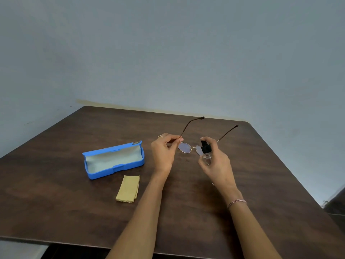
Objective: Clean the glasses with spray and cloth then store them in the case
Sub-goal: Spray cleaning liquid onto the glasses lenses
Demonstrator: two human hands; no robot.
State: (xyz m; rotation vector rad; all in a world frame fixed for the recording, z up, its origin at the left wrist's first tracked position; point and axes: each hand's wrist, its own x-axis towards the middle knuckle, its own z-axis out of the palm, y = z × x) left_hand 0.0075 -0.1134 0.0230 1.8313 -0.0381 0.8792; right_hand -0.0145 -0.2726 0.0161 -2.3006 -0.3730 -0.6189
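Thin metal-framed glasses [185, 147] with unfolded dark temples hang above the table, lenses facing me. My left hand [164, 152] pinches the frame at its left hinge. My right hand [214, 161] holds a small clear spray bottle [206, 150] with a black nozzle, right in front of the right lens and partly hiding it. A blue glasses case [113, 159] lies open to the left, pale lining showing. A folded tan cloth [128, 188] lies flat in front of the case.
The dark brown wooden table [56, 193] stands against a pale grey wall. Its near edge runs along the bottom of the view and its right edge slants away at the right. A bracelet sits on my right wrist.
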